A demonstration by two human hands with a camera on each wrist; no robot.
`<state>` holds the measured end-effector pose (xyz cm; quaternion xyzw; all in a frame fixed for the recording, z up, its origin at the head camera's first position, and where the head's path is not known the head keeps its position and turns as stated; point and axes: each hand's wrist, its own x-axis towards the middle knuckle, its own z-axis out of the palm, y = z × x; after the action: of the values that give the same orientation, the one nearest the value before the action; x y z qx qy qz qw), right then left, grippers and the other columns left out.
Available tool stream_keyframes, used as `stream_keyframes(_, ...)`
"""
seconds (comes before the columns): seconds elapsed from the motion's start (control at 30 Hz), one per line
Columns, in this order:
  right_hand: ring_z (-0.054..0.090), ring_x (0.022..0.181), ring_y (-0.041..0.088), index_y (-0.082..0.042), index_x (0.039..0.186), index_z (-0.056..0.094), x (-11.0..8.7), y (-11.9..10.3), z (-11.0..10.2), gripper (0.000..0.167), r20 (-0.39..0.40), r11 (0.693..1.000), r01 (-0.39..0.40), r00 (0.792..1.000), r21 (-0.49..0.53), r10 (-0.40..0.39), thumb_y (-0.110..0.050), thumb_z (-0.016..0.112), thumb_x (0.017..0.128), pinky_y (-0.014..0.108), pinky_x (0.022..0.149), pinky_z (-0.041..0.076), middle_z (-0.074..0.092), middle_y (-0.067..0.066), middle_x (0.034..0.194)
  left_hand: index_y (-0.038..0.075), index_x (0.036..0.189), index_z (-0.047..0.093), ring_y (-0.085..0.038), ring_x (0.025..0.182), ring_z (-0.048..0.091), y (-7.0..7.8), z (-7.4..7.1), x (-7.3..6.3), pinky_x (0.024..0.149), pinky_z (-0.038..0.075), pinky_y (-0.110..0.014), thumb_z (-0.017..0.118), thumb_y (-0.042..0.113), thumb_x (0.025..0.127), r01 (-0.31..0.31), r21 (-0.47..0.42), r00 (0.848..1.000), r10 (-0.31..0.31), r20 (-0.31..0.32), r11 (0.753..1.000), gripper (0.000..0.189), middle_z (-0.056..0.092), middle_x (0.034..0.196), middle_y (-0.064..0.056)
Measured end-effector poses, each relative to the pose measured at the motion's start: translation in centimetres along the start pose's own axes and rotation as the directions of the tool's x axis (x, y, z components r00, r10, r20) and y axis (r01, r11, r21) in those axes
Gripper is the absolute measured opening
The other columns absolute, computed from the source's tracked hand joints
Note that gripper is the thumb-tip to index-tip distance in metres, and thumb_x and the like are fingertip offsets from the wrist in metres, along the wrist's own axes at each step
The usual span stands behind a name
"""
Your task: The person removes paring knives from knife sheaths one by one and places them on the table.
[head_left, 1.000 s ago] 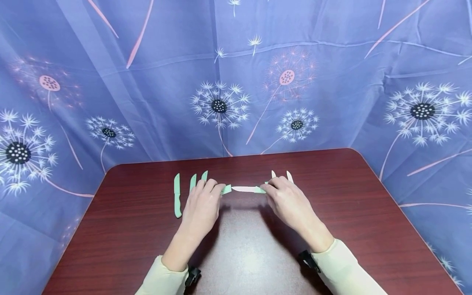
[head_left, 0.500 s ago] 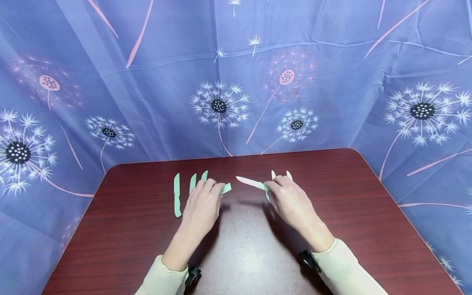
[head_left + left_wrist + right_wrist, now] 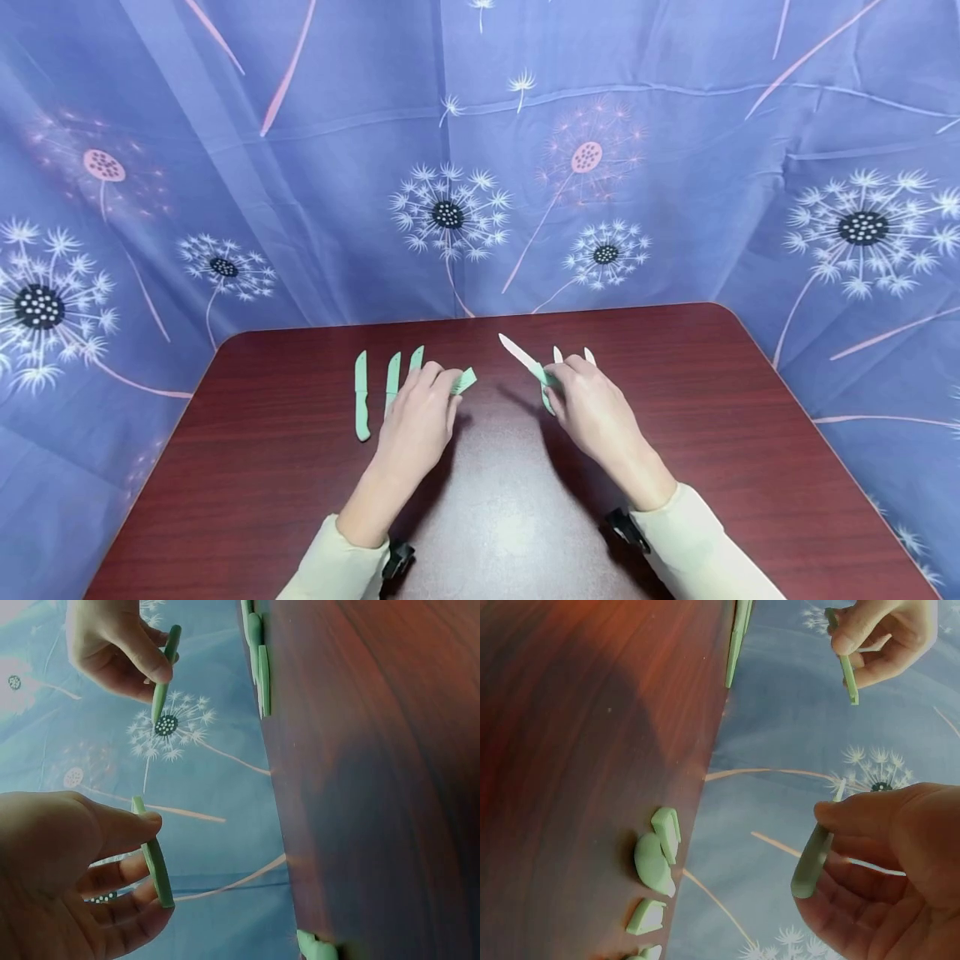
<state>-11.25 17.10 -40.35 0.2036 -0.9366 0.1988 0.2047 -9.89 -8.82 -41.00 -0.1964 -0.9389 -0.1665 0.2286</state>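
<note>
My left hand (image 3: 416,412) pinches a flat green knife sheath (image 3: 464,381) between thumb and fingers. In the left wrist view the sheath (image 3: 156,862) is raised off the table. Opposite, my right hand (image 3: 596,408) grips a paring knife by its green handle (image 3: 811,864). Its bare white blade (image 3: 519,352) points away and to the left, apart from the sheath. Left of my left hand lie sheathed green knives (image 3: 362,396), some partly covered by that hand. Two white blade tips (image 3: 589,356) show beyond my right hand, which hides the rest.
Green pieces (image 3: 654,862) lie on the dark red wooden table (image 3: 247,467) near the right hand. A blue dandelion-print cloth (image 3: 337,208) hangs behind the table and along its sides. Black wrist straps (image 3: 626,531) sit at both cuffs.
The knife's tip has left the sheath's mouth, swinging right and away from me to point up at a slant. My left hand has kept the sheath, tilting it slightly.
</note>
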Motion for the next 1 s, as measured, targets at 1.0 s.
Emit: stream_keyframes(1.0,0.072,0.085,0.032,-0.003,0.101,0.065,1.8,-1.4,3.8,0.018,0.258,0.946,-0.325,0.913,-0.003,0.315,-0.006,0.079,0.091,0.047,0.074,0.057,0.07,0.01,0.087,0.0,0.124,0.054,-0.039,0.099,0.072,3.3,5.8,4.9,0.079,0.06,-0.051,0.078,0.015,0.098,0.432,-0.148,0.868,-0.365,0.338,0.89,0.038,0.066,0.108,-0.017)
